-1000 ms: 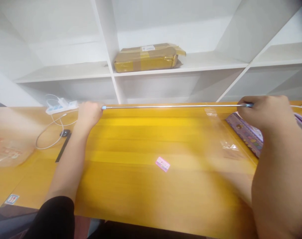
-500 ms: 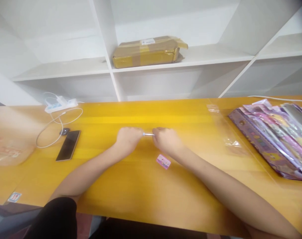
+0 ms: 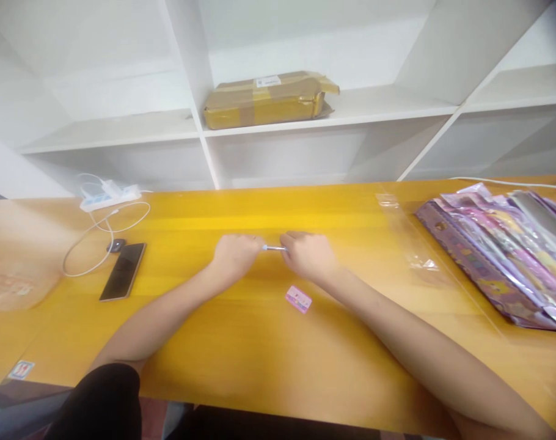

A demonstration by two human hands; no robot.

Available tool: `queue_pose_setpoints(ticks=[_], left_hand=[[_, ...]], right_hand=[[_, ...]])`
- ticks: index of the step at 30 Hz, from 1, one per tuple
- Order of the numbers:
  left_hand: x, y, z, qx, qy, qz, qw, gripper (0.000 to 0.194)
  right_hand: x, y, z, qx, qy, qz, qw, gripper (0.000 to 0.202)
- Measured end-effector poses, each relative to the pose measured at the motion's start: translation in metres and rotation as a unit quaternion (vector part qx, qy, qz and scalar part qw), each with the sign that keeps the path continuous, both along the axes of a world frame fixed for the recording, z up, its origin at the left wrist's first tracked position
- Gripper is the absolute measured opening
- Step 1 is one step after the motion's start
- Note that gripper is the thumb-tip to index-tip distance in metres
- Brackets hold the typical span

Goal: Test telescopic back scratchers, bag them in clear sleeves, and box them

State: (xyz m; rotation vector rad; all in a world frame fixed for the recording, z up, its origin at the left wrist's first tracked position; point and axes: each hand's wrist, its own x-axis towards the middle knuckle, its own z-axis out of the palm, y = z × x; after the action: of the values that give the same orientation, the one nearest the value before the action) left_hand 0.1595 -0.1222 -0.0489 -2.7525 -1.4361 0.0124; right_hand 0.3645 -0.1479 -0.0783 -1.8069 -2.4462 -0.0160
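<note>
Both fists are closed around the two ends of a slim pen (image 3: 275, 248), held level above the desk. Only its short middle shows, silvery with a light blue bit at the left; the rest is hidden in the fingers. My left hand (image 3: 236, 256) grips the left end, knuckles up. Around the right end, my right hand (image 3: 308, 253) is curled, a small gap away from the left one. Below the right hand lies a small pink and white printed card (image 3: 299, 299), touched by neither hand.
A purple pack of wrapped stationery (image 3: 493, 256) lies at right, beside a clear plastic sleeve (image 3: 406, 235). At left are a phone (image 3: 123, 272), a dark round object (image 3: 117, 245), a power strip (image 3: 110, 197) with white cables, and an orange-tinted bag (image 3: 16, 284). A taped carton (image 3: 264, 104) sits on the shelf.
The view has shifted slightly. A little more of the pen's silvery shaft shows between the hands; both hands keep their grip in nearly the same place.
</note>
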Motion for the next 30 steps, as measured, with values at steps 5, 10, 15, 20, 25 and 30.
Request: queue_pose_setpoints(ticks=[5,10,15,20,25,30], left_hand=[[0.001,0.000,0.000,0.022,0.061,0.001,0.998,0.029],[-0.002,0.002,-0.004,0.036,0.045,-0.010,0.998,0.029],[-0.007,0.004,-0.012,0.091,0.019,-0.038,0.995,0.027],[-0.007,0.006,-0.018,0.145,0.003,-0.048,0.988,0.024],[-0.011,0.010,-0.019,0.200,-0.023,-0.081,0.976,0.028],[-0.013,0.014,-0.022,0.276,-0.051,-0.117,0.953,0.035]], right_hand=[[0.001,0.001,0.002,-0.011,-0.005,0.008,1.000,0.028],[0.003,0.001,0.005,-0.018,-0.010,0.018,1.000,0.031],[0.005,-0.002,0.012,-0.010,-0.013,0.010,1.000,0.029],[0.006,-0.003,0.012,0.003,-0.014,0.009,1.000,0.026],[0.008,-0.002,0.012,0.009,-0.017,0.020,1.000,0.027],[0.008,-0.003,0.010,0.030,-0.017,0.032,0.999,0.027]])
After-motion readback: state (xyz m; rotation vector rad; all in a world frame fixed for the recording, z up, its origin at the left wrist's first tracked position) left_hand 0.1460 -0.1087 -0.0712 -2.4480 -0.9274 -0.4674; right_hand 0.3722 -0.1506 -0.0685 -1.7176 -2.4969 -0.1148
